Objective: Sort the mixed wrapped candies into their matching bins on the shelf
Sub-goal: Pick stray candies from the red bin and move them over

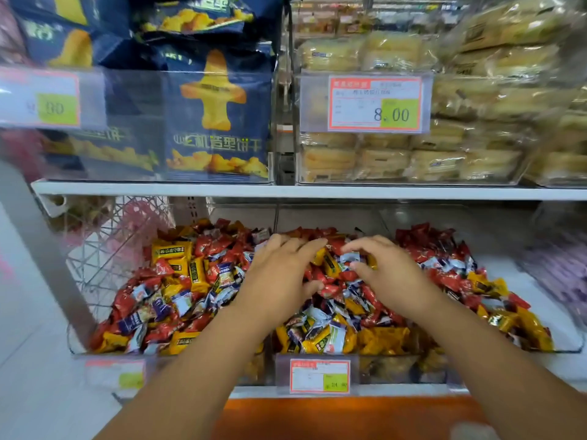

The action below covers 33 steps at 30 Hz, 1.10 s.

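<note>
Little looks sorted: red, yellow and white candies (pixel 178 300) lie mixed in what look like three clear bins on the lower shelf (pixel 158 188). The left bin (pixel 73 351), at eight o'clock, holds every colour, and so does the middle bin (pixel 397 369) at six. The right bin (pixel 568 348), at four, runs mostly red behind and yellow in front. The left hand (pixel 279 277) lies flat on the pile with fingers slightly spread. The right hand (pixel 392 276) curls thumb and forefinger round a white candy (pixel 349 257); I cannot tell whether it grips.
</note>
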Available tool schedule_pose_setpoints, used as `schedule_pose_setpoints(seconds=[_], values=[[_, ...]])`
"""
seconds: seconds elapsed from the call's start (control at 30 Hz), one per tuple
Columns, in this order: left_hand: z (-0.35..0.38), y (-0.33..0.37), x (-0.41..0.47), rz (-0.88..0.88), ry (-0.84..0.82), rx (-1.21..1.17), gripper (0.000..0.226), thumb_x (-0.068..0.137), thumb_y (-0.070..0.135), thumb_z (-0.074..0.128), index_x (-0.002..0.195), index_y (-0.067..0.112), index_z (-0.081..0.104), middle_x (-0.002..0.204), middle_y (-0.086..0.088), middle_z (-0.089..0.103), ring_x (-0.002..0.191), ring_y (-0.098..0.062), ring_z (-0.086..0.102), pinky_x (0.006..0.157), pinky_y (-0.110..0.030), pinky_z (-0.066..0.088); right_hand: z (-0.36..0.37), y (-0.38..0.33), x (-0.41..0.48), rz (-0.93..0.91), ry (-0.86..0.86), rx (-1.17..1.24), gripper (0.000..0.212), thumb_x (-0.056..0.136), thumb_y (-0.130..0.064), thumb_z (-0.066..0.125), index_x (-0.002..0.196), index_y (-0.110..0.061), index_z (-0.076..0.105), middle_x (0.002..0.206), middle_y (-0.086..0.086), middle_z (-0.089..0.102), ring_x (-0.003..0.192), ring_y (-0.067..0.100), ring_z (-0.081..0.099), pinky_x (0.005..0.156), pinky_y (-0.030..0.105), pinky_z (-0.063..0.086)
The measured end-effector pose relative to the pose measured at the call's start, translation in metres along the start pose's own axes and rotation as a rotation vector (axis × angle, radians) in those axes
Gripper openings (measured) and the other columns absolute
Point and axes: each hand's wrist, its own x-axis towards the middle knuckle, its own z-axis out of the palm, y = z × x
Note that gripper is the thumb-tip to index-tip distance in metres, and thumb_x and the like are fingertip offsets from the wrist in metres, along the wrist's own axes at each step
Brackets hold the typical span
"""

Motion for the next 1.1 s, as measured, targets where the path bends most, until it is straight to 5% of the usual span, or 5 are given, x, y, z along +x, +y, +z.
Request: schedule_pose_setpoints(seconds=[0.17, 0.47, 0.73, 0.9, 1.1], values=[[-0.024, -0.028, -0.018, -0.067, 0.071, -0.249, 0.065, 0.088, 0.053, 0.056, 0.146, 0.039, 0.032, 0.14, 0.016, 0.041, 0.133, -0.005, 0.021, 0.105, -0.02, 0.02, -0.008, -0.004, 0.001, -0.017, -0.027, 0.021, 0.022, 0.099, -0.021, 0.052, 0.114, -0.035, 0.062, 0.124, -0.01, 0.052, 0.102, 0.003, 0.046, 0.08, 0.018, 0.034], [-0.052, -0.128, -0.101, -0.318, 0.016, -0.112, 0.041, 0.091, 0.037, 0.062, 0.131, 0.035, 0.055, 0.133, 0.012, 0.053, 0.127, -0.011, 0.045, 0.103, -0.022, 0.034, 0.032, -0.075, 0.02, -0.242, -0.078, -0.012, 0.018, 0.097, -0.031, 0.053, 0.112, -0.037, 0.061, 0.111, -0.021, 0.049, 0.105, -0.002, 0.044, 0.086, 0.017, 0.031], [-0.05, -0.161, -0.091, -0.414, 0.075, -0.157, 0.042, 0.093, 0.037, 0.06, 0.135, 0.033, 0.053, 0.136, 0.004, 0.053, 0.122, -0.014, 0.048, 0.098, -0.021, 0.035, 0.08, -0.131, 0.079, -0.273, -0.297, -0.085, 0.04, 0.099, -0.033, 0.051, 0.139, -0.037, 0.047, 0.141, -0.007, 0.049, 0.092, 0.006, 0.061, 0.069, 0.016, 0.041], [-0.035, -0.159, -0.061, -0.331, 0.032, -0.181, 0.052, 0.1, 0.036, 0.047, 0.149, 0.029, 0.032, 0.152, 0.008, 0.035, 0.139, -0.013, 0.026, 0.108, -0.02, 0.019, 0.11, -0.134, 0.113, -0.321, -0.424, -0.246, 0.063, 0.099, -0.025, 0.052, 0.153, -0.028, 0.019, 0.158, 0.001, 0.024, 0.14, 0.02, 0.033, 0.11, 0.024, 0.027], [-0.018, -0.174, -0.037, -0.35, -0.037, -0.023, 0.052, 0.102, 0.039, 0.038, 0.151, 0.03, 0.024, 0.149, 0.009, 0.039, 0.131, -0.021, 0.023, 0.1, -0.027, 0.021, 0.122, -0.126, 0.123, -0.313, -0.426, -0.267, 0.058, 0.095, -0.022, 0.059, 0.147, -0.026, 0.035, 0.151, 0.002, 0.035, 0.134, 0.02, 0.038, 0.107, 0.027, 0.033]])
